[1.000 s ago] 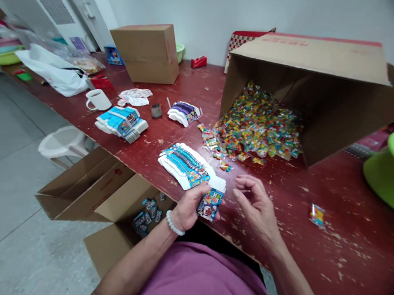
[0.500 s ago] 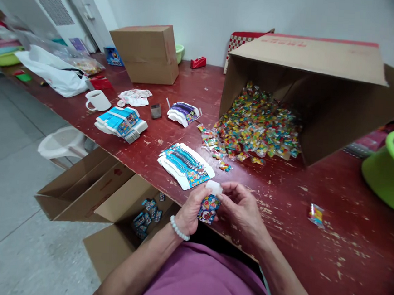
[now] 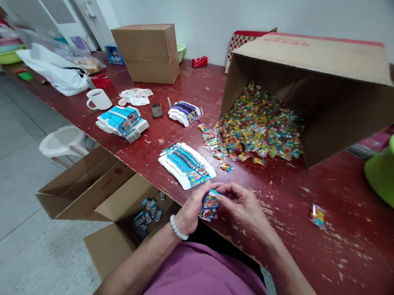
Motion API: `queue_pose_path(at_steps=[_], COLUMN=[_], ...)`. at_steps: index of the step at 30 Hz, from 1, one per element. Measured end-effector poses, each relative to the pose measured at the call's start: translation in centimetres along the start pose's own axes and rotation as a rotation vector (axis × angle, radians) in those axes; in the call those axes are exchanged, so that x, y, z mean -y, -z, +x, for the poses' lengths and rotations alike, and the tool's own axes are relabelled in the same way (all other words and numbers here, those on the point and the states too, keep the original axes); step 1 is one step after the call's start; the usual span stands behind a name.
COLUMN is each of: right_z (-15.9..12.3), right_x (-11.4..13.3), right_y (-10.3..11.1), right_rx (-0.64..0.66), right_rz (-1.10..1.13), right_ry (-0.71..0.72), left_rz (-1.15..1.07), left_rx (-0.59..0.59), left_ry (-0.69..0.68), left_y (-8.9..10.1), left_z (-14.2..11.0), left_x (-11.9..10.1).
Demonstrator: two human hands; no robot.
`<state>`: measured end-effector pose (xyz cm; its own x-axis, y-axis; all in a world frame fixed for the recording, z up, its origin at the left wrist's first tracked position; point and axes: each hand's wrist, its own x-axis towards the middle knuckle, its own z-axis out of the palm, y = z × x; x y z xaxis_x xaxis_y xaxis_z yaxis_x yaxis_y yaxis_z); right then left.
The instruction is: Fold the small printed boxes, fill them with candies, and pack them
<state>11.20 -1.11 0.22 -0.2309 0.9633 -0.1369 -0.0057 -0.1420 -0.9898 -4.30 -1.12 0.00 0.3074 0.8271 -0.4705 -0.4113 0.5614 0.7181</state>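
A small blue printed candy box point(image 3: 209, 205) is held upright at the table's front edge. My left hand point(image 3: 192, 210), with a pale bead bracelet at the wrist, is closed around its left side. The fingers of my right hand point(image 3: 242, 205) press at the box's top right, where the white flap is now mostly folded down. Just beyond lies a fanned stack of flat blue cartons point(image 3: 187, 165). Past that, wrapped candies point(image 3: 260, 125) spill from a large cardboard box point(image 3: 308, 51) lying on its side.
Below the table edge, an open cardboard box point(image 3: 114, 245) holds several small filled boxes point(image 3: 147, 216). A bundle of blue cartons point(image 3: 124, 121), a purple carton stack point(image 3: 185, 112) and a white mug point(image 3: 98, 99) stand left. A loose candy packet point(image 3: 318, 216) and green basin point(image 3: 388, 180) are right.
The white flap on top of the candy box stood up before and is now folded down. Both hands stay around the box, my right fingers closer over its top.
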Motion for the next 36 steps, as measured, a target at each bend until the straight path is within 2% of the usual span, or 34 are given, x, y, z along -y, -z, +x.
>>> queue_pose_path(at_steps=[4, 6, 8, 13, 15, 19, 24, 28, 32, 36], right_z=[0.3, 0.3, 0.1, -0.9, -1.1, -1.1, -1.0, -0.8, -0.2, 0.5], right_x=[0.8, 1.1, 1.2, 0.6, 0.2, -0.9, -1.9, -2.0, -2.0, -2.0], right_y=[-0.3, -0.1, 0.0, -0.5, -0.9, -1.8, -3.1, -4.5, -6.0, -7.5], right_rx=[0.005, -0.01, -0.02, 0.027, 0.015, 0.009, 0.024, -0.045, -0.07, 0.045], right_rz=[0.147, 0.144, 0.061, -0.341, -0.422, -0.537, -0.84, -1.01, -1.039, -0.965], right_ry=[-0.068, -0.075, -0.017, 0.328, 0.384, 0.423, 0.47, 0.463, 0.508, 0.503], left_rz=[0.008, 0.026, 0.027, -0.102, -0.141, -0.227, -0.33, -0.322, -0.271, -0.21], left_rx=[0.073, 0.066, 0.043, 0.061, 0.064, 0.011, -0.087, -0.156, -0.109, -0.092], left_ry=[0.055, 0.067, 0.068, 0.107, 0.084, 0.009, 0.053, -0.064, -0.057, -0.057], left_y=[0.1, 0.3, 0.5, 1.2, 1.5, 1.6, 1.6, 2.2, 3.5, 5.3], left_z=[-0.1, -0.1, 0.0, 0.4, 0.6, 0.7, 0.5, 0.1, -0.5, -2.0], left_x=[0.0, -0.1, -0.1, 0.2, 0.5, 0.6, -0.3, 0.0, 0.0, -1.0])
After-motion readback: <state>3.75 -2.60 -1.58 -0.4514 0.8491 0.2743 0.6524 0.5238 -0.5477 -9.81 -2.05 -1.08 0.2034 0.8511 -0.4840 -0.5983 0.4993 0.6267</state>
